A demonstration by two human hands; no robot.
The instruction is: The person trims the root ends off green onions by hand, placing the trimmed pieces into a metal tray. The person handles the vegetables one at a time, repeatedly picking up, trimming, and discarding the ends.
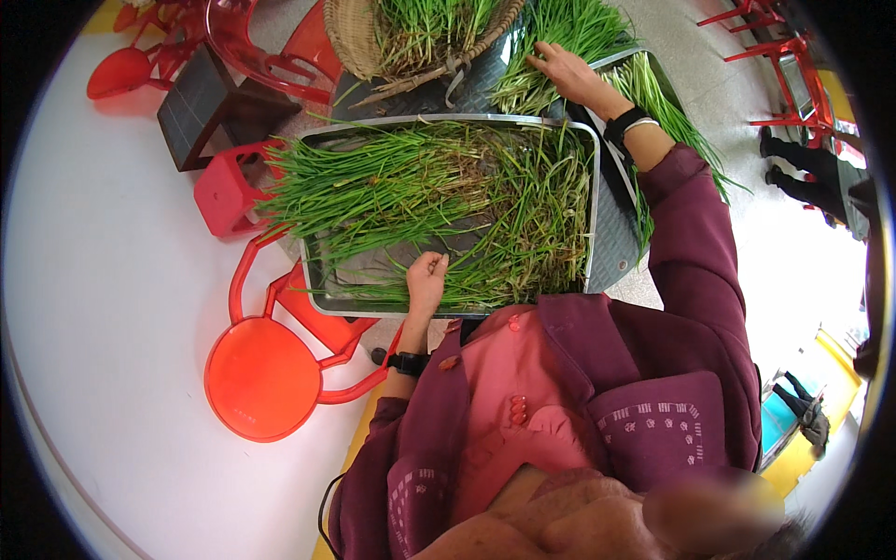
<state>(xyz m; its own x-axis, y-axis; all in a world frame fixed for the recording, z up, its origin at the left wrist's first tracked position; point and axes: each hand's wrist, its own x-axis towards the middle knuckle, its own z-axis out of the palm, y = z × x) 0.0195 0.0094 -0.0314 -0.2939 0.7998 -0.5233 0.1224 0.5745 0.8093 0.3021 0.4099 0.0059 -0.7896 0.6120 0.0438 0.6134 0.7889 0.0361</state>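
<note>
A metal-rimmed rectangular tray (595,182) lies before me, holding uncleaned long green chives (392,175) and a tangle of loose leaves and dry brown bits (539,245). Over its near side, my left hand (425,280) has its fingers curled, thumb against forefinger. Whether a thin stalk is pinched there I cannot tell. Beyond the tray's far right corner, my right hand (563,73) rests its slightly spread fingers at a pile of chives (535,84) with pale, clean stem ends. Close to my right wrist, a second tray (651,59) holds more pale-stemmed chives (654,105).
A woven basket (350,42) with soil-ended chives (434,35) stands at the far side of the dark textured tabletop (609,245). Red plastic stools (262,378) and a small pink-red stool (224,192) are at left. People (812,161) stand far right.
</note>
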